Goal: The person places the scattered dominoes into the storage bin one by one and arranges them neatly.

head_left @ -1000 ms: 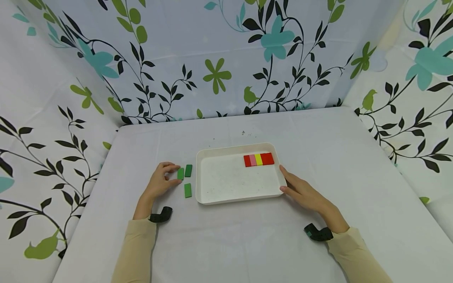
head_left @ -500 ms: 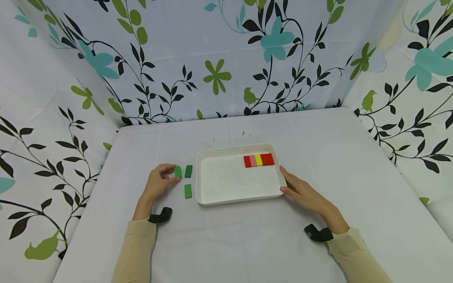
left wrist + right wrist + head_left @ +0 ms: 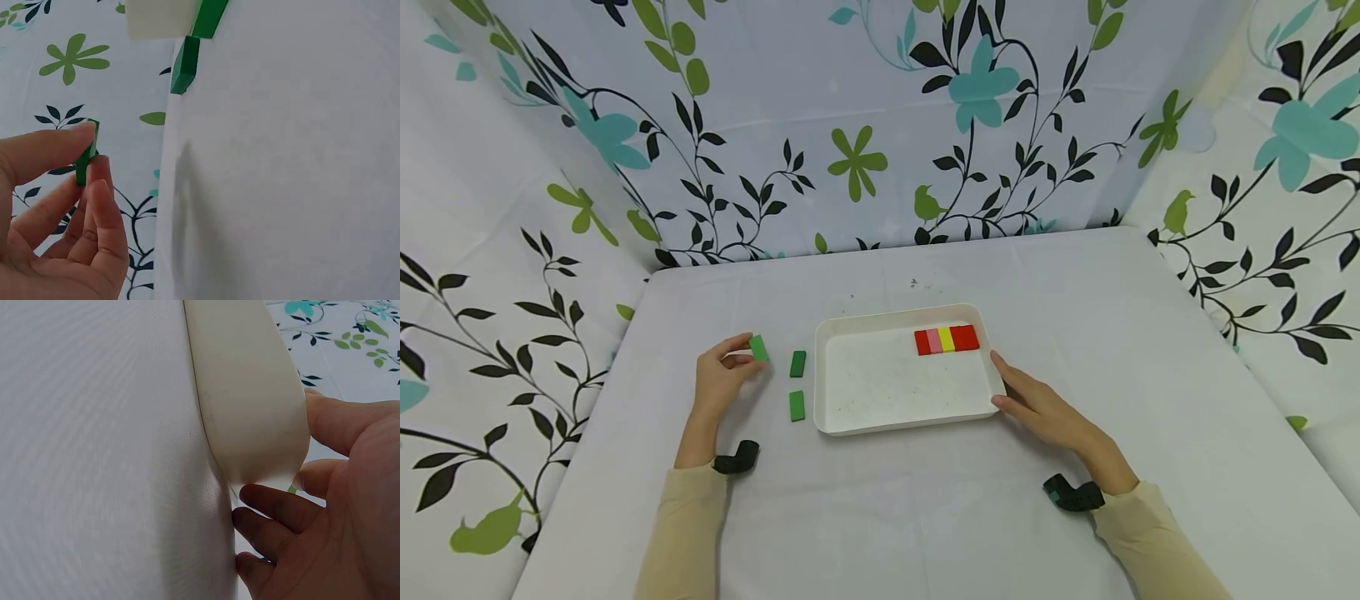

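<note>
Left hand [image 3: 718, 379] pinching a green block [image 3: 760, 348], held left of two other green blocks [image 3: 797, 364] on the table [image 3: 887, 517], right hand [image 3: 1048, 412] spread against the right end of a white tray [image 3: 865, 379], red, pink and yellow pieces [image 3: 947, 340] inside it.

A: Colour check. What do I have on the held block [image 3: 760, 348] in the left hand [image 3: 717, 383]?
B: I read solid green. Far loose block [image 3: 797, 363] and near loose block [image 3: 797, 406] also green, far one darker.
A: Tray [image 3: 865, 371]?
B: Plain off-white. Row inside, left to right: left red piece [image 3: 921, 342], pink piece [image 3: 934, 340], yellow piece [image 3: 947, 338], right red piece [image 3: 966, 337].
A: Cloths?
B: Tablecloth [image 3: 917, 517] plain white. Backdrop [image 3: 760, 50] pale, bluish at the back, printed with teal flowers [image 3: 982, 85], green birds [image 3: 927, 204], green leaves [image 3: 697, 77], black leaves [image 3: 928, 55].
A: Sleeves [image 3: 683, 525]?
B: I get plain beige. Wrist mounts [image 3: 737, 458] black; right one carries a small green patch [image 3: 1054, 496].
</note>
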`<state>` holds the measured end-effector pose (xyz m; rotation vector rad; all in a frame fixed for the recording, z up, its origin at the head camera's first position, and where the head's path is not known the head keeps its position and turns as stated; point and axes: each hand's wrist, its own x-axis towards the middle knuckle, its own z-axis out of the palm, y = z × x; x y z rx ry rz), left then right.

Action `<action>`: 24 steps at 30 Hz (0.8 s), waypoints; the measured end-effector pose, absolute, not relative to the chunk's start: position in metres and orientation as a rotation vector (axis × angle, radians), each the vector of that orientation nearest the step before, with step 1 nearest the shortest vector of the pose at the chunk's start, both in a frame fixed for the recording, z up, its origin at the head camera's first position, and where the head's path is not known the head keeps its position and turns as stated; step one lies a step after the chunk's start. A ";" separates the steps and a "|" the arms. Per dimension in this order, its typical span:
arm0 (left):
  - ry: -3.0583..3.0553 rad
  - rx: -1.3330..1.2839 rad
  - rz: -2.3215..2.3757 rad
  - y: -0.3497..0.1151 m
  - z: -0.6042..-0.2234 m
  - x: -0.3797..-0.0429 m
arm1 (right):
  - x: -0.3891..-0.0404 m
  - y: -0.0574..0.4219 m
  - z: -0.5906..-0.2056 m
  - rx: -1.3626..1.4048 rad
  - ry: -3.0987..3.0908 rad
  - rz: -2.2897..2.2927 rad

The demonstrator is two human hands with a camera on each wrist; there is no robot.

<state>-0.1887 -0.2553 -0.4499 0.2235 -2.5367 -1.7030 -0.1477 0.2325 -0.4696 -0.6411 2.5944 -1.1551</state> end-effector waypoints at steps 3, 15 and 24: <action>-2.482 0.224 -1.708 -0.251 -0.435 -0.190 | -0.148 0.233 -0.469 -0.641 2.587 -1.164; -2.287 -0.143 -1.821 -0.188 -0.368 -0.216 | -0.149 0.234 -0.469 -0.639 2.592 -1.166; -2.271 -0.346 -1.946 -0.125 -0.366 -0.241 | -0.148 0.233 -0.469 -0.629 2.584 -1.173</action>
